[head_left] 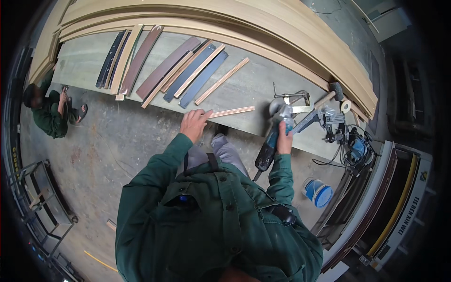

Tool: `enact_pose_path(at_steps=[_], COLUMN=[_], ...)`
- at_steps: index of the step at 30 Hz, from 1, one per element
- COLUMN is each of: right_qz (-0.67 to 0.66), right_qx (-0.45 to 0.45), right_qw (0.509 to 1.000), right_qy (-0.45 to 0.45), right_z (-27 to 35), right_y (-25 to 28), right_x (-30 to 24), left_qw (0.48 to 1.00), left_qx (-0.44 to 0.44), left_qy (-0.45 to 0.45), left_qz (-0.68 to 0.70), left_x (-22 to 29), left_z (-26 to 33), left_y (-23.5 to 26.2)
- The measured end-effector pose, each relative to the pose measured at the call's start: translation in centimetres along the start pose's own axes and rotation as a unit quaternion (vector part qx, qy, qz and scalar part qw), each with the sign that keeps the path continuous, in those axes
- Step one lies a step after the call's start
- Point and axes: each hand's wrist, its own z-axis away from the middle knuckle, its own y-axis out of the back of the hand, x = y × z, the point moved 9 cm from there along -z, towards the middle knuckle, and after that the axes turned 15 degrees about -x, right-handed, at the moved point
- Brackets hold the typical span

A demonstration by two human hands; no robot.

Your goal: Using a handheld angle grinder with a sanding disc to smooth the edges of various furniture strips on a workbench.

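My left hand (194,124) is closed on the near end of a short plywood strip (233,112), which lies along the front edge of the workbench (270,77). My right hand (283,141) grips a blue and black angle grinder (268,146). Its disc head points away from me, over the bench edge to the right of the strip; the space between disc and strip shows bare bench. Just beyond the grinder sits a metal G-clamp (304,104). Another plywood strip (222,81) rests further back on the bench.
Several grey, blue and brown boards (164,70) lie side by side at the left. Long curved wooden panels (197,16) stand along the back. A mallet (336,90), a corded blue tool (358,148) and a blue bucket (319,192) are at the right. Another person (49,113) squats far left.
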Motion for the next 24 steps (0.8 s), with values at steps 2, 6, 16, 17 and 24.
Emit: enact_pose_path(at_steps=[2,6,16,17,24], right_qz=[-0.114,-0.282,-0.362,-0.361,-0.364], right_qx=[-0.001,-0.107,-0.130,-0.124,-0.108], right_qw=[0.994,0.953,0.921,0.923,0.924], right_qy=[-0.005,0.005,-0.062,-0.057,-0.052], right_z=[0.0,0.1,2.8,3.2,4.1], right_y=[-0.3,-2.2,-2.8,-2.8,-3.0], right_x=[-0.7,1.1,5.3,4.5,3.8], left_qw=[0.999,0.991,0.837,0.814,0.829], left_qx=[0.023,0.070,0.025,0.032,0.203], left_qy=[0.035,0.102,0.114,0.139,0.205], left_qz=[0.027,0.046,0.535,0.563,0.479], left_x=[-1.9,-5.0,-9.7,-11.2,-26.1], left_z=[2.4,4.5,5.3,6.0,6.9], left_y=[0.8,1.5,-1.7,-0.9,9.4])
